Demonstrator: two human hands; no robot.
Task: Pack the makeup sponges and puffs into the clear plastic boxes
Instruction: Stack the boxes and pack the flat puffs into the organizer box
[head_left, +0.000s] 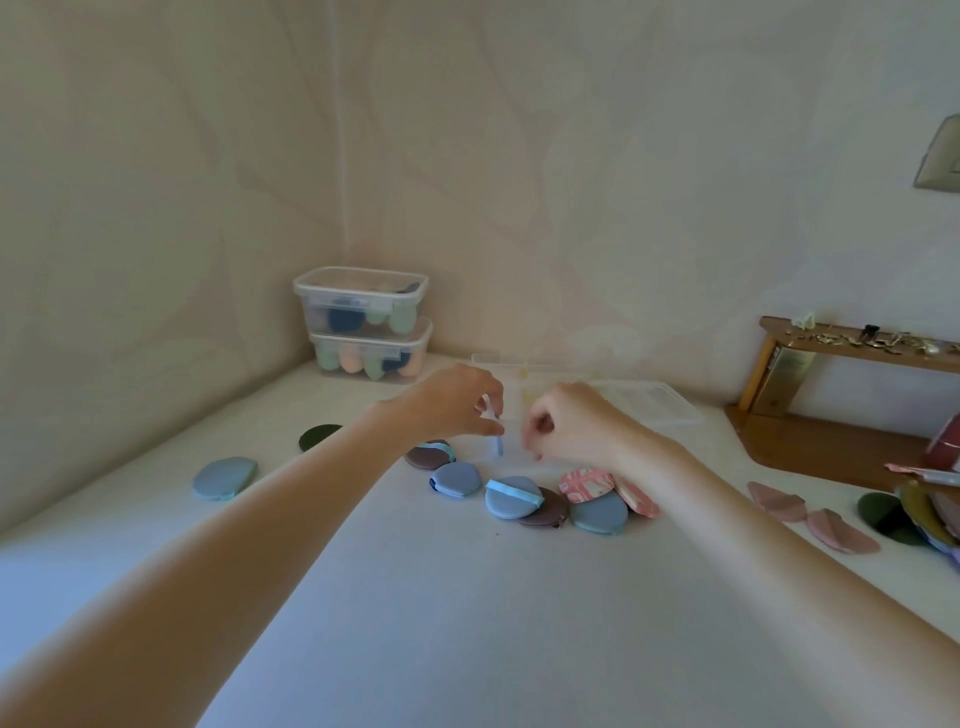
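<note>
clear plastic makes up the open box (511, 415) the hands work over on the white table (415, 597), its lid (654, 400) lying just behind. the left hand (457, 397) pinches a thin pale blue puff (497, 436) edge-on over the box, and the right hand (569, 421) is curled beside it, though i cannot tell whether it holds anything. blue, brown and pink puffs (524, 496) lie near the wrists, and two filled, lidded boxes (366, 325) stand stacked in the corner.
</note>
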